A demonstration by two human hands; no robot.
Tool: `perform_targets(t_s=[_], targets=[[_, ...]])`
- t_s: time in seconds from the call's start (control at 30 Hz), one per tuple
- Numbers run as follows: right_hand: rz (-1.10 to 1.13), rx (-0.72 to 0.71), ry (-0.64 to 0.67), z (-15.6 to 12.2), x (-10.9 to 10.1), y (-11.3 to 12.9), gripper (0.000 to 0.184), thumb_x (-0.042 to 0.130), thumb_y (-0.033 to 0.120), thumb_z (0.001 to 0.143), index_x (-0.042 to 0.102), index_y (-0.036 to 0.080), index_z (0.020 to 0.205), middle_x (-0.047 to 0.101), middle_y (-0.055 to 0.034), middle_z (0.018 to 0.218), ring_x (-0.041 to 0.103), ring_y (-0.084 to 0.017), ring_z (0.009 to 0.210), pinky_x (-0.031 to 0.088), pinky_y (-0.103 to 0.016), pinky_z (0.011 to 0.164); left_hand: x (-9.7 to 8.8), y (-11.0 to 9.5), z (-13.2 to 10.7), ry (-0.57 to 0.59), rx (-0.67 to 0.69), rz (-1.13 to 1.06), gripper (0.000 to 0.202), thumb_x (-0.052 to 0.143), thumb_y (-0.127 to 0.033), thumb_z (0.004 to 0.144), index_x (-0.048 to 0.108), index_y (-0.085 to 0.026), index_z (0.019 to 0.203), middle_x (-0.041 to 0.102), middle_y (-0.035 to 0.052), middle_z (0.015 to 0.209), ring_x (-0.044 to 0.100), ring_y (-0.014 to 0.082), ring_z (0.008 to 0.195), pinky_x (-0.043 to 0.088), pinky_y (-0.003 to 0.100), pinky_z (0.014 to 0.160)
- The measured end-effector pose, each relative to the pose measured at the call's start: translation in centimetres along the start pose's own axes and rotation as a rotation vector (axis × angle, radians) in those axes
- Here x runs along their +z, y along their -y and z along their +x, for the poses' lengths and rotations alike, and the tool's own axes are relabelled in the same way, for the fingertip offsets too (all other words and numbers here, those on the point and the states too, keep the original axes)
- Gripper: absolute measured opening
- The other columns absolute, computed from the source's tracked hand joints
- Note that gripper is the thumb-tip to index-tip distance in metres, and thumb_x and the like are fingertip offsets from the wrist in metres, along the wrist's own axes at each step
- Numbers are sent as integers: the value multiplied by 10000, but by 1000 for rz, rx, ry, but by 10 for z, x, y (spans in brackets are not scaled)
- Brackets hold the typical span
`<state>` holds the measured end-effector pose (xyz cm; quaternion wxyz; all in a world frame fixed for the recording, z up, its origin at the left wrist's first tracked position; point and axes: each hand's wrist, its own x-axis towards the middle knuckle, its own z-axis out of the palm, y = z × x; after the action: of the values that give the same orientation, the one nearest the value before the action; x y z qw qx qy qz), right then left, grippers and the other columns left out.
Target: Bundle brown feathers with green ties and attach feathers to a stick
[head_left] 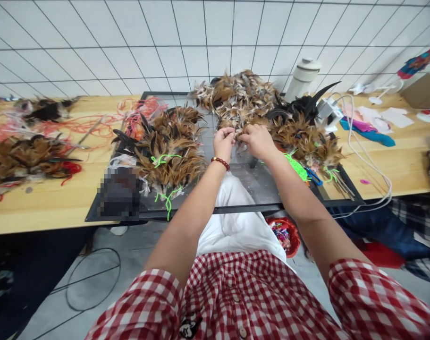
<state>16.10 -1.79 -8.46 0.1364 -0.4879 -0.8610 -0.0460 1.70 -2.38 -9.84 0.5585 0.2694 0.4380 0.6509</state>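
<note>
Working at near edge of brown feather pile (pixel 245 92), judged a separating step; pile on far side of black-framed board (pixel 250 208). Left hand (pixel 223 145), right hand (pixel 260 141): both drawn narrow, nearly meeting; whether anything gripped, cannot tell. Next move seemingly calls for precise 2-hand pinch.

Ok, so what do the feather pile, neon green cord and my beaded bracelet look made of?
Feather pile: likely natural feathers, softly matt; mottled brown vanes and pale fluff show. Neon green cord: probably synthetic yarn, judging by its vivid, even colour; finish unclear. Beaded bracelet: round dark-red beads that look polished; wood, stone or plastic, I can't tell.
</note>
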Motion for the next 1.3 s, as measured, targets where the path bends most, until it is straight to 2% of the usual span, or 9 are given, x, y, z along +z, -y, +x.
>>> perform_targets(t_s=[0.13,0.3,0.43,0.6,0.73,0.93,1.0,1.13,1.3], targets=[[201,64,-146,-2,13,-13,213,513,214,937,723,188,952,698,-155,1135,586,-305,1072,420,-439,954,1,6,2,34,69,86,208,623,21,847,651,-173,774,634,-41,716,489,63,550,426,205,606],[511,187,-348,-2,22,-24,128,513,278,932,624,216,915,714,-80,952,622,-237,904,474,-359,873,-3,12,8,19,99,138,181,679,-8,832,714,-181,795,694,-10,779,526,91,611,447,226,676],[484,236,-346,-2,25,-18,127,523,286,908,632,223,923,725,-68,890,622,-240,845,470,-354,821,-3,13,7,86,125,197,183,707,-4,805,739,-176,750,711,15,766,591,118,676,482,237,721],[280,231,-277,-6,14,-8,189,493,219,905,662,209,987,753,-132,1034,644,-314,1012,449,-425,899,-2,13,1,107,200,176,288,810,22,686,770,-197,869,713,5,852,650,118,772,522,225,781],[208,160,-224,-9,7,-1,206,487,224,931,683,208,994,743,-154,1072,622,-340,1079,426,-452,930,-1,17,2,132,261,233,184,830,-27,708,775,-189,774,715,5,803,637,110,726,523,219,747],[350,108,-245,-7,15,3,301,510,210,920,716,198,1140,752,-144,1189,639,-312,1122,449,-436,963,-1,14,2,93,152,170,160,805,-62,774,726,-183,704,672,-35,615,574,85,561,519,215,635],[362,113,-230,-7,18,3,299,541,222,913,735,200,1139,774,-130,1148,654,-313,1096,451,-445,971,-1,12,1,77,137,142,172,805,-50,776,717,-178,702,674,-41,607,577,73,541,516,202,617],[373,184,-282,-6,21,2,213,564,259,908,764,216,968,790,-88,970,668,-281,956,465,-411,891,0,11,-1,76,104,118,172,835,-62,759,711,-171,713,679,-44,609,575,57,524,502,186,593],[600,287,-339,-2,31,4,179,601,342,876,727,215,868,712,-32,745,590,-200,710,437,-328,712,2,9,-4,39,55,46,124,817,-110,814,720,-169,763,680,-54,631,539,33,516,464,163,557]])
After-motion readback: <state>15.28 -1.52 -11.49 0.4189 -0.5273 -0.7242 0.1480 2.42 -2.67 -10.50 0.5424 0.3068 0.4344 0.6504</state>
